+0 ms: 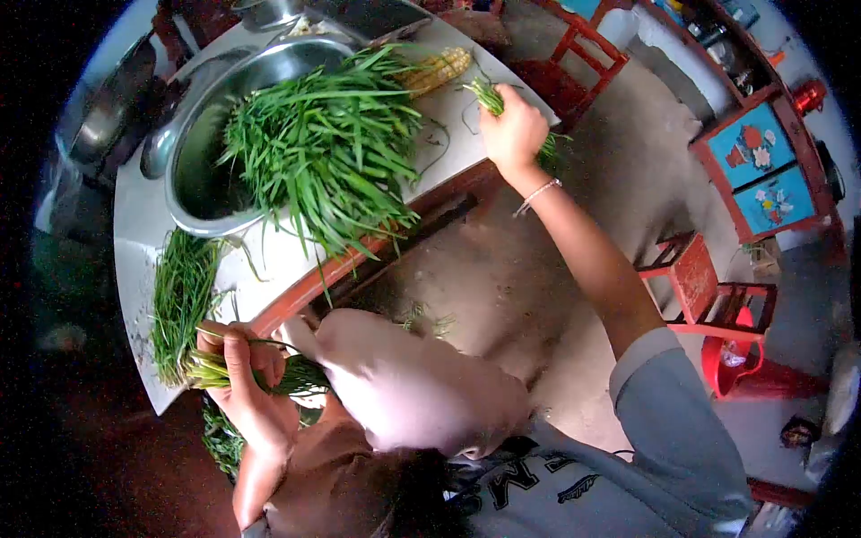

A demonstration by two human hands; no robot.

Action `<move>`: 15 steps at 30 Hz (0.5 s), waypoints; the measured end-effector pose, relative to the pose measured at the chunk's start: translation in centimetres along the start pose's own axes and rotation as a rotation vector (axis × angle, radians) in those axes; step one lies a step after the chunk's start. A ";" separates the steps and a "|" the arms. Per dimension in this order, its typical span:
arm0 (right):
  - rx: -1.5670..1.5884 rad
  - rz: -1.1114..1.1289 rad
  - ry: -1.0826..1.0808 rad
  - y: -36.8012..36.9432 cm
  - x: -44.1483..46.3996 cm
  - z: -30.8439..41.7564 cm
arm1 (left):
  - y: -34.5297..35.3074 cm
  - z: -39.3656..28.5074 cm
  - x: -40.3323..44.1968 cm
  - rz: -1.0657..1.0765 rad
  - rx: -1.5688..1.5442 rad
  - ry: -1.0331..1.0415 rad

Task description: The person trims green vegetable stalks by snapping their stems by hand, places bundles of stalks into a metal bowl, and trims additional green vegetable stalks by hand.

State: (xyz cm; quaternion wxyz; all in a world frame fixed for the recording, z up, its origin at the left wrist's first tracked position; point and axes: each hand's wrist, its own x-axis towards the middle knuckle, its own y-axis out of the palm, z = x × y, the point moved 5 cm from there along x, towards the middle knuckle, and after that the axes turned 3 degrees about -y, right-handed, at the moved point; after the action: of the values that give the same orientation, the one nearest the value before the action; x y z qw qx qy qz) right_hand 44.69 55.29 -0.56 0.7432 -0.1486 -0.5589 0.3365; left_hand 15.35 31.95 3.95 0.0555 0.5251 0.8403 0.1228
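Note:
My left hand [247,381] is closed round a bunch of garlic chives [208,369], pale stem ends poking out to the left and dark green leaves to the right. At the table's far right corner, my right hand [514,130] grips a smaller bunch of chives [485,97]; its stem ends stick up past the fingers, and some leaves show below the wrist. A big heap of chives [332,148] fills the steel basin [193,211] and droops over the table edge. More thin chives [184,287] lie on the table above my left hand.
A corn cob [439,72] rests on the white table [260,260] beside the heap. Red wooden stools [695,278] and a red chair [574,58] stand on the floor to the right, near a painted cabinet [762,170]. Scraps of green [426,321] lie on the floor.

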 end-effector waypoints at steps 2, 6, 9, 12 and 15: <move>-0.039 0.032 0.052 0.0 -0.2 0.1 | 0.0 -0.4 -0.5 -0.002 0.013 0.016; -0.013 0.022 -0.011 0.8 -0.3 -0.4 | -0.6 -1.0 0.1 0.162 0.317 0.112; -0.003 0.032 -0.069 0.8 -0.2 0.0 | -0.6 -0.9 2.0 0.109 0.144 0.162; 0.008 0.074 -0.055 0.9 -0.1 0.5 | -1.3 0.9 3.3 0.215 -0.049 0.011; 0.008 0.177 -0.006 0.7 -0.2 1.1 | -1.2 1.8 4.2 0.377 -0.218 -0.092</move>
State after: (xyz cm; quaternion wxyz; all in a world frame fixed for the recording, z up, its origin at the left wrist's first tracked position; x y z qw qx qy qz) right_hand 43.42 55.49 -0.80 0.7094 -0.1936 -0.5444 0.4037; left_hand 12.91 35.48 2.01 0.1263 0.6689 0.7055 0.1972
